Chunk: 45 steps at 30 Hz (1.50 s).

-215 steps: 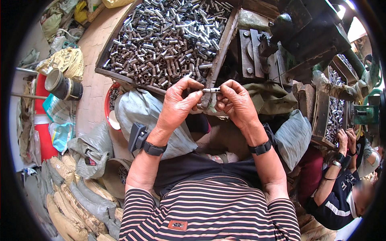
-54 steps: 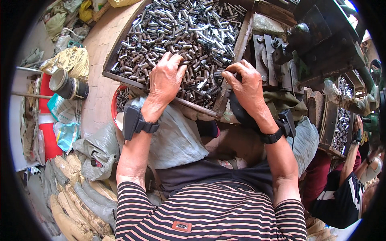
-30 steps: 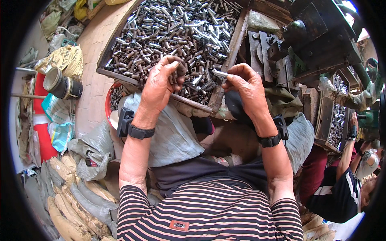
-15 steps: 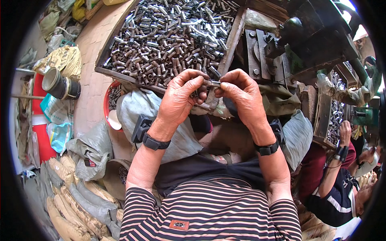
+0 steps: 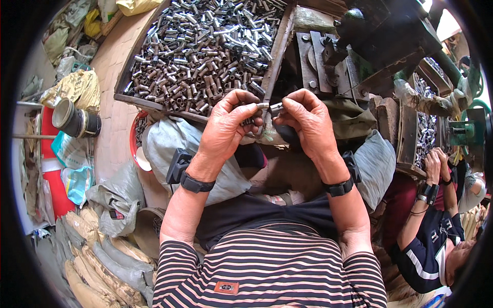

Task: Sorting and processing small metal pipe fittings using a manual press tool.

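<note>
Apparently lining up two metal pieces

Left hand (image 5: pixel 228 123) pinches a small tube (image 5: pixel 263 106), spare pieces (image 5: pixel 248 121) tucked under its fingers. Right hand (image 5: pixel 303 120) has thumb and forefinger closed on a metal piece (image 5: pixel 277 108), facing it. Both at the near right corner of the tray (image 5: pixel 280 51). Can't tell if ends touch. Next move probably calls for straight alignment, gentle push.

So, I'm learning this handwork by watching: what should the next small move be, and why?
I'd probably ease the small silvery metal piece in the right hand toward the short greyish metal cylinder in the left hand: both are pinched at the fingertips, facing each other, and a narrow gap seems to separate their ends.
</note>
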{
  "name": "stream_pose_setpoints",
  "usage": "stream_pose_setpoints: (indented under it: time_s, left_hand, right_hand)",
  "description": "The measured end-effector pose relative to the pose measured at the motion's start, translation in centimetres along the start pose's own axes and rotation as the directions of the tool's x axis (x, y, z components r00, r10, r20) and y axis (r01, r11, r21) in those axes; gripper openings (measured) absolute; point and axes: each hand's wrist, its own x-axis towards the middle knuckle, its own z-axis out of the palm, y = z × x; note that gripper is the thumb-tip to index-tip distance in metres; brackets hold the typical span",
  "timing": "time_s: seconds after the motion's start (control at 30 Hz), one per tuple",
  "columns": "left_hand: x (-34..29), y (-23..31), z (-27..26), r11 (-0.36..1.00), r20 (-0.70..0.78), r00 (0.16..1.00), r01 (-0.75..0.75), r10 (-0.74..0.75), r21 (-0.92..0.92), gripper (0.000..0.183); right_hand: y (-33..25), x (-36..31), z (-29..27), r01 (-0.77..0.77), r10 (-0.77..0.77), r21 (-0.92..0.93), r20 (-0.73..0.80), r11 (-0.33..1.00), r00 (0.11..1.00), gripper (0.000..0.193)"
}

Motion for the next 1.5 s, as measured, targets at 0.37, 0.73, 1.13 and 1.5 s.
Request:
stream_pose_setpoints:
  time_s: [0.37, 0.73, 1.13, 1.5]
  left_hand:
    - [0.1, -0.3, 0.5, 1.0, 0.025, 1.0, -0.005, 0.005, 0.013, 0.012]
    - [-0.2, -0.6, 1.1, 0.962, -0.026, 0.983, -0.175, 0.184, 0.211, 0.009]
    - [-0.7, -1.0, 0.6, 0.949, 0.047, 0.996, -0.084, 0.073, 0.303, 0.013]
    - [-0.4, -0.1, -1.2, 0.988, -0.105, 0.983, -0.151, 0.148, -0.023, 0.015]
  right_hand:
    - [1.0, -0.2, -0.1, -0.052, 0.047, 0.264, 0.025, 0.963, 0.999, 0.012]
    - [2.4, -0.3, -0.4, -0.073, 0.056, 0.388, 0.055, 0.919, 0.997, 0.009]
    - [2.1, -0.8, -0.4, -0.189, 0.146, 0.237, 0.187, 0.953, 0.972, 0.012]
    - [0.5, 2.4, 1.3, 0.441, -0.397, -0.809, 0.285, 0.388, 0.872, 0.017]
